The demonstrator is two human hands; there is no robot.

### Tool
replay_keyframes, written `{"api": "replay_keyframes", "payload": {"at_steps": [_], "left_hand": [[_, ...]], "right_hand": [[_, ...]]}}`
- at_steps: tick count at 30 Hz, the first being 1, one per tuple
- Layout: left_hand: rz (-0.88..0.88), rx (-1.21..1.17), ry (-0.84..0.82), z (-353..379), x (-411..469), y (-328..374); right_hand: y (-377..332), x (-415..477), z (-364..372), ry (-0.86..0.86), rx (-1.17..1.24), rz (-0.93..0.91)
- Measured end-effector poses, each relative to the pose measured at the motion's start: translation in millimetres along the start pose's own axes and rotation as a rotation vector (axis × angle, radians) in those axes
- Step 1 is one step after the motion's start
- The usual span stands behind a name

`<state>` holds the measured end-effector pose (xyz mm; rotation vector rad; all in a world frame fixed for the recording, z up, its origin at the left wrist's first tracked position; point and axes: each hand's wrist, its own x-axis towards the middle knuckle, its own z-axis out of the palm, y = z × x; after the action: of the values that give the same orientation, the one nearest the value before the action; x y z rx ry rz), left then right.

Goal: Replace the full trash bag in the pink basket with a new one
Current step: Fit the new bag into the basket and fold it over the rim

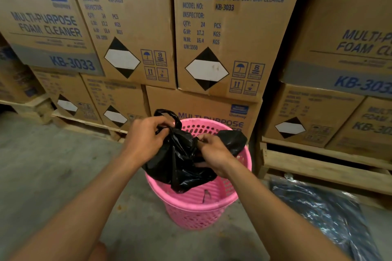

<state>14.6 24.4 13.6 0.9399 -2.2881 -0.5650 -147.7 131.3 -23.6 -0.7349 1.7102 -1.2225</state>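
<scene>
Forearms, both bare, enter from the bottom edge and converge toward the centre, left one on the steeper diagonal.

Left hand [146, 135]: back of hand toward the camera, fingers curled tight round the gathered top of the black bag [178, 161]. One handle loop [167, 114] stands up above the knuckles.

Right hand [214, 152]: a little lower than the left and just beside it, wrist bent, thumb and fingers pinching a fold of the bag near its upper edge. Both hands are clamped on the bag.

Bag: held over the mouth of the pink basket [201, 207]. Long axis roughly vertical, handles up, crumpled lower end pointing down inside the rim. It hangs against the near-left inner wall. Another part of the film lies over the far-right rim, beyond the right hand. Film is slack and creased.

Basket: upright on the concrete floor [53, 165], mouth up, perforated wall. A small dark thing shows on the near inner wall; cannot tell what it is.

Behind the basket: stacked cardboard boxes [229, 34] printed "MULTI-PURPOSE FOAM CLEANER, KB-3033", set on wooden pallets [318, 161]. A shiny dark plastic sheet [324, 214] lies on the floor to the right of the basket, near the pallet.
</scene>
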Motion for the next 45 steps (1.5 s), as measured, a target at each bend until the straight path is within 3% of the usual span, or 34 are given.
{"api": "replay_keyframes", "payload": {"at_steps": [4, 5, 7, 11, 21, 25, 30, 37, 40, 45], "left_hand": [[-0.017, -0.005, 0.026, 4, -5, -5], [-0.015, 0.0, 0.024, 6, -7, -6], [-0.016, 0.008, 0.02, 9, -9, -9], [-0.021, 0.017, 0.015, 16, -15, -10], [-0.057, 0.043, -0.011, 26, -33, -16], [-0.08, 0.076, -0.044, 30, -37, -19], [-0.074, 0.164, -0.081, 39, -34, -21], [0.018, 0.357, -0.254, 54, -27, -17], [0.055, 0.418, -0.223, 61, -23, -19], [0.085, 0.447, -0.32, 75, -21, -26]], "right_hand": [[-10, -5, -8, 0.268, -0.607, -0.404], [-11, -7, -12, 0.349, -0.723, -0.457], [-9, -10, -21, 0.44, -0.837, -0.393], [16, -1, -33, 0.379, -0.78, -0.079], [29, 0, -13, 0.172, -0.395, -0.09], [28, 3, -14, 0.185, -0.562, -0.142], [14, -4, -37, 0.347, -0.741, -0.263], [20, -3, -59, 0.541, -0.964, -0.305], [25, 3, -58, 0.496, -0.975, -0.31], [29, 20, -62, 0.287, -0.98, -0.174]]}}
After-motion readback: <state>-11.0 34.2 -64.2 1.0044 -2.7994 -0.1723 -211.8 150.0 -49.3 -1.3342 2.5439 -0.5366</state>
